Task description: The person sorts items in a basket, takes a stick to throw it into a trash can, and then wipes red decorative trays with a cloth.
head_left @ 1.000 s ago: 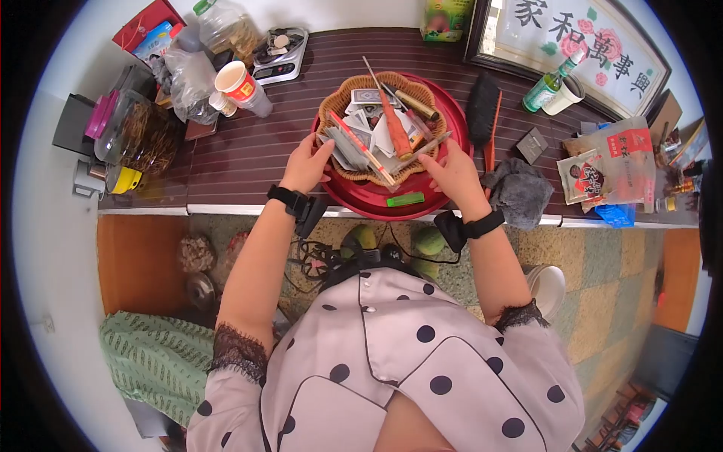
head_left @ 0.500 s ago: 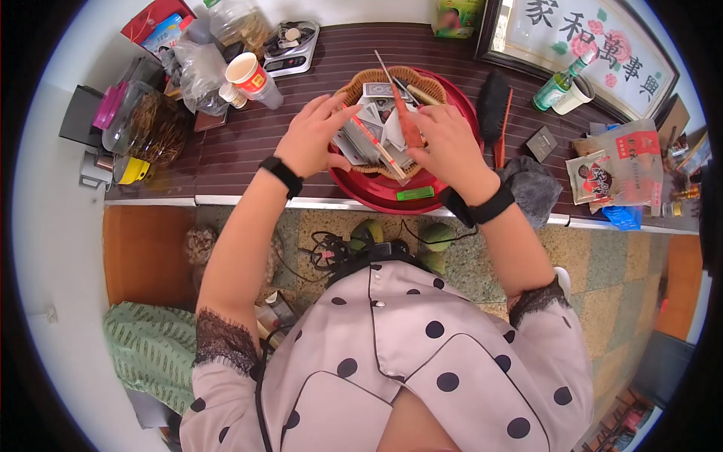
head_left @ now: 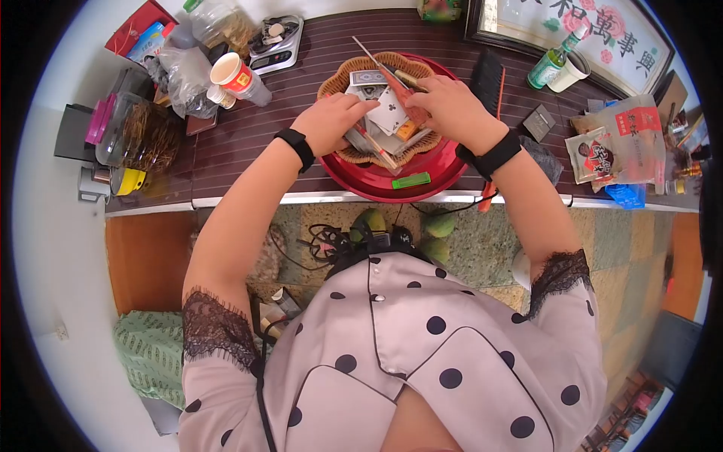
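A scalloped wicker basket sits in a red round tray. It holds playing cards, a white-and-red stick, an orange item and a red-handled tool with a long thin metal shaft. My left hand reaches over the basket's left side, fingers stretched out onto the cards. At the right side, my right hand has its fingers curled over the contents beside the red handle. What those fingertips grip is hidden. A green lighter lies on the tray's near part.
Left on the table are a paper cup, a plastic jar and a scale. To the right lie a black brush, a green bottle, a grey cloth and food packets. A framed picture stands behind.
My left hand has moved inward onto the cards, and its fingers are lower. My right hand has shifted slightly up and right. More of the cards and the orange item now shows.
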`<action>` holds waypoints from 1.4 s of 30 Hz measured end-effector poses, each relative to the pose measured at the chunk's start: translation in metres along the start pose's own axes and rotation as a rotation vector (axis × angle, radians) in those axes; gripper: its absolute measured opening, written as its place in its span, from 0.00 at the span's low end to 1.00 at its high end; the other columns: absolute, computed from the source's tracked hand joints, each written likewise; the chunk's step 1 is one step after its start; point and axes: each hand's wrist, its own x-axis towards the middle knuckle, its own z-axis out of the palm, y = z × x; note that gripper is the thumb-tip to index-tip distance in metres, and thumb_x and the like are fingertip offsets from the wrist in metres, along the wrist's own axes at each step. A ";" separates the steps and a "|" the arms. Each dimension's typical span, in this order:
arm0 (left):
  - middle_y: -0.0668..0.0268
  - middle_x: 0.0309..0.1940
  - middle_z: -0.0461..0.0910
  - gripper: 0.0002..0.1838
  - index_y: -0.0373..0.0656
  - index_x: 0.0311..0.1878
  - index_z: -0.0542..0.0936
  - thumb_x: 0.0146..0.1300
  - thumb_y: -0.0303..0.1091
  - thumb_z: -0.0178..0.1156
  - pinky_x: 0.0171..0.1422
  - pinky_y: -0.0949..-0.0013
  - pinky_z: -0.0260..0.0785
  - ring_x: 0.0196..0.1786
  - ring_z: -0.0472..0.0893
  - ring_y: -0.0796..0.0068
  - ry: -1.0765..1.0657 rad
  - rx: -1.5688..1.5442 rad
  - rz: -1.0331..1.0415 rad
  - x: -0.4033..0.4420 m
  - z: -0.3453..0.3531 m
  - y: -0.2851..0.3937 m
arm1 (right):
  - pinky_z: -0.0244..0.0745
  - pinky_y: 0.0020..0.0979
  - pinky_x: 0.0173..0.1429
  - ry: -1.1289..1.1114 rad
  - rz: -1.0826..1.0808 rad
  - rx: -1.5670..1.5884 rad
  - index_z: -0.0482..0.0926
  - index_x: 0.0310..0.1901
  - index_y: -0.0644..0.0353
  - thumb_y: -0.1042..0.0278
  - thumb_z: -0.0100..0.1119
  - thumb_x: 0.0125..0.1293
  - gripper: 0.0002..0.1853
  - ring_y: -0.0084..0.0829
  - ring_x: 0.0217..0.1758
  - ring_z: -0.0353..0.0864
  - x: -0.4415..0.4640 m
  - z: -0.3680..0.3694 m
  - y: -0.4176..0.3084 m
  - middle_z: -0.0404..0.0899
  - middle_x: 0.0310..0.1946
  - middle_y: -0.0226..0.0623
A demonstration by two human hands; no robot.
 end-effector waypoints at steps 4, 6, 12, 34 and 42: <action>0.64 0.48 0.76 0.32 0.48 0.52 0.76 0.39 0.26 0.73 0.58 0.59 0.71 0.54 0.76 0.59 0.003 0.031 -0.011 -0.004 -0.001 -0.009 | 0.71 0.41 0.56 0.094 -0.040 0.035 0.83 0.35 0.51 0.67 0.62 0.55 0.06 0.39 0.54 0.76 0.003 -0.001 -0.013 0.78 0.44 0.35; 0.64 0.47 0.76 0.28 0.47 0.49 0.77 0.39 0.27 0.73 0.58 0.59 0.71 0.53 0.76 0.59 -0.015 0.034 0.012 -0.006 0.001 -0.014 | 0.73 0.40 0.54 0.194 -0.081 0.046 0.83 0.34 0.53 0.65 0.63 0.56 0.06 0.39 0.52 0.77 0.007 -0.004 -0.034 0.79 0.42 0.36; 0.62 0.48 0.76 0.26 0.45 0.47 0.77 0.40 0.27 0.73 0.60 0.59 0.70 0.55 0.75 0.55 0.061 -0.116 -0.013 -0.009 0.005 -0.015 | 0.77 0.44 0.39 -0.216 0.174 0.190 0.83 0.30 0.59 0.48 0.67 0.54 0.19 0.47 0.33 0.82 0.006 0.016 -0.087 0.81 0.25 0.42; 0.61 0.48 0.74 0.31 0.51 0.52 0.77 0.40 0.27 0.74 0.61 0.59 0.70 0.55 0.75 0.55 0.000 -0.127 -0.084 -0.005 0.005 -0.015 | 0.67 0.28 0.32 0.415 1.011 0.594 0.80 0.40 0.62 0.60 0.48 0.73 0.15 0.22 0.26 0.72 -0.174 -0.028 0.040 0.74 0.22 0.29; 0.62 0.47 0.75 0.26 0.48 0.48 0.77 0.42 0.28 0.74 0.59 0.60 0.70 0.54 0.75 0.56 0.095 -0.103 0.120 -0.003 0.002 -0.024 | 0.73 0.48 0.43 0.328 1.041 0.324 0.76 0.47 0.55 0.62 0.49 0.70 0.10 0.55 0.41 0.79 -0.147 0.010 -0.023 0.80 0.33 0.50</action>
